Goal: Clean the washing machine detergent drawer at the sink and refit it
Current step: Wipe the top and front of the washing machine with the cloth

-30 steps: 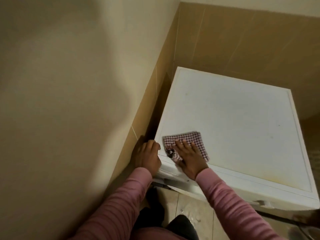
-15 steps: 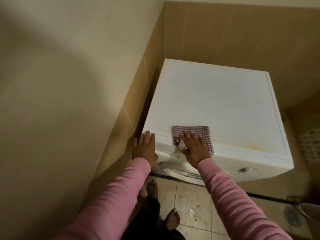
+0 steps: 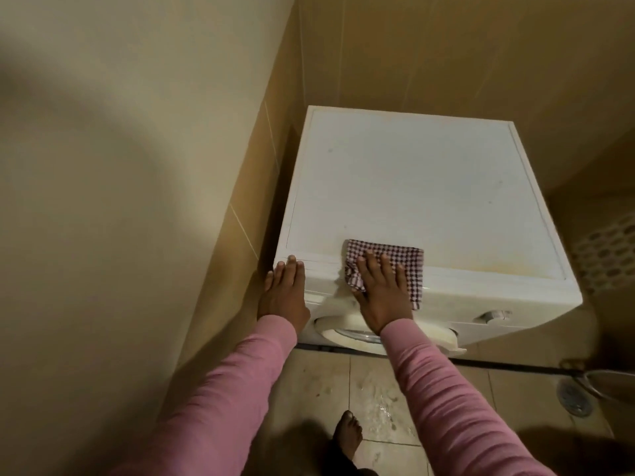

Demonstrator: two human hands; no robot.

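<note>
Left hand (image 3: pixel 283 293) lies flat, fingers straight, against the front-left corner of the washer (image 3: pixel 412 187). The drawer (image 3: pixel 324 278) seems to sit flush in the washer's front, between the hands. Right hand (image 3: pixel 381 293), fingers spread and straight, presses a checked cloth (image 3: pixel 410 266) over the washer's front top edge. A knob (image 3: pixel 493 316) sits on the front right.

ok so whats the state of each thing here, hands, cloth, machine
left hand: open, flat on the front left corner of the washing machine
right hand: open, fingers straight, pressing the checked cloth
checked cloth: folded, draped over the machine's front top edge
door: looks shut, partly hidden by the arms
floor: wet patch before the machine
</note>
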